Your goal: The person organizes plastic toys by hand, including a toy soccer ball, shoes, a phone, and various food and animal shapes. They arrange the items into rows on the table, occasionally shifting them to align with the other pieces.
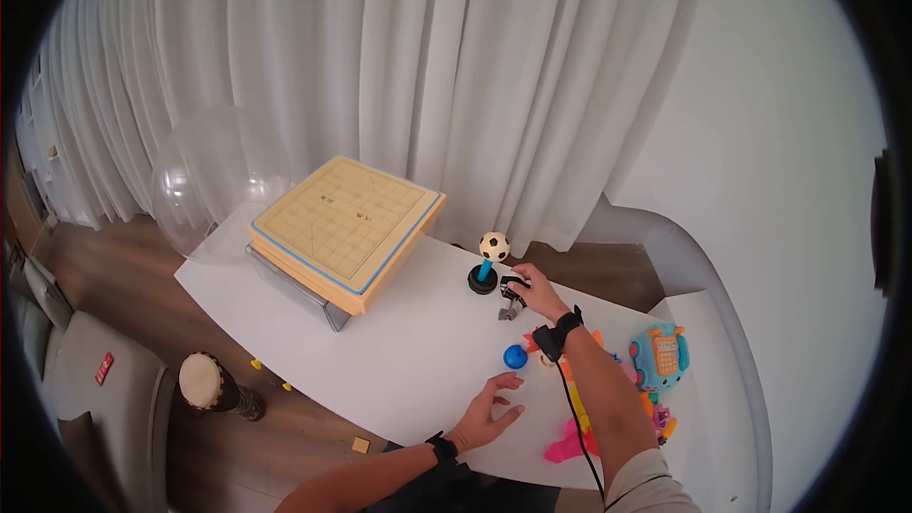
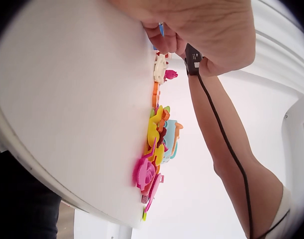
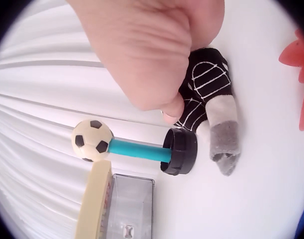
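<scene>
We had our right grip [image 1: 540,294] clamped on the sock-like bundle [image 3: 217,97] beside the ball-topped stand [image 3: 138,149], seemingly secured but unreleased, our left grip's [image 1: 481,421] fingers apart.

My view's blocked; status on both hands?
Right hand grips black, white and grey cloth bundle. Left hand open, holding nothing. Ball-topped stand close beside bundle, may crowd right hand.

Prob. home playroom; toys [image 1: 581,418], curtains [image 1: 399,66], drum [image 1: 201,381]

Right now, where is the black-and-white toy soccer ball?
In the head view, the ball tops a turquoise stick in a round black base, just left of the right hand.
</scene>
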A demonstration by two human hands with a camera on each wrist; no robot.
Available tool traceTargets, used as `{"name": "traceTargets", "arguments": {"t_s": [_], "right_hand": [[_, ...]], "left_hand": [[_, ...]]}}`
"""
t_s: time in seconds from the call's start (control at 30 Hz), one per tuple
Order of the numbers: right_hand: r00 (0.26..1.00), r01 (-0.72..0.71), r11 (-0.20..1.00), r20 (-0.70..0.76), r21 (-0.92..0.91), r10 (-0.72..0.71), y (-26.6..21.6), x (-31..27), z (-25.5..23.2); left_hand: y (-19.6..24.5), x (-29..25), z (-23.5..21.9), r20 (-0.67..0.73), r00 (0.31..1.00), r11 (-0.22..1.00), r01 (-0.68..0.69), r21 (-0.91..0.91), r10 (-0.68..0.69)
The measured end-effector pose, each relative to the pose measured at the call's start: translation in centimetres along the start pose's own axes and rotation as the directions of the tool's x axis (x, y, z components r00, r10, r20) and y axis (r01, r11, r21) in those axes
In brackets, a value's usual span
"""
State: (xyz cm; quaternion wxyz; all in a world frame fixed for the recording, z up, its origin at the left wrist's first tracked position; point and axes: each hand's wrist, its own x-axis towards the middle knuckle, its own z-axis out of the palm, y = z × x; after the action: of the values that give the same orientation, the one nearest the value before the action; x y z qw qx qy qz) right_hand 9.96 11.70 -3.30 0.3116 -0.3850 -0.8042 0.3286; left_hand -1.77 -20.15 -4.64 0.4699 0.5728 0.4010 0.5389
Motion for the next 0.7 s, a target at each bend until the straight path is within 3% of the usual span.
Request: {"name": "traceTargets", "arguments": {"t_s": [0.13,0.33,0.53,0.7], "right_hand": [[0.999,-0.007,0.997,-0.050,0.071,0.011,0.7,0.6,0.2],[0.998,-0.047,0.997,-0.036,-0.064,0.045,-0.8,1.0,0.1],[0.991,-0.127,0.992,-0.048,-0.023,0.126,-1.9,1.4,-4.0],[0.971,-0.203,0.965,0.093,-0.164,0.220,-2.7,-0.5,-5.8]], "left_hand": [[0.0,0.0,0.0,0.024,1.000,1.000,0.003,-0.017,-0.002],[-0.1,0.1,0.0,0.005,1.000,1.000,-0.003,-0.026,0.003],[0.1,0.0,-0.1,0.006,1.000,1.000,0.003,-0.025,-0.003],[0.3,0.0,0.1,0.010,1.000,1.000,0.000,-0.030,0.001]]}}
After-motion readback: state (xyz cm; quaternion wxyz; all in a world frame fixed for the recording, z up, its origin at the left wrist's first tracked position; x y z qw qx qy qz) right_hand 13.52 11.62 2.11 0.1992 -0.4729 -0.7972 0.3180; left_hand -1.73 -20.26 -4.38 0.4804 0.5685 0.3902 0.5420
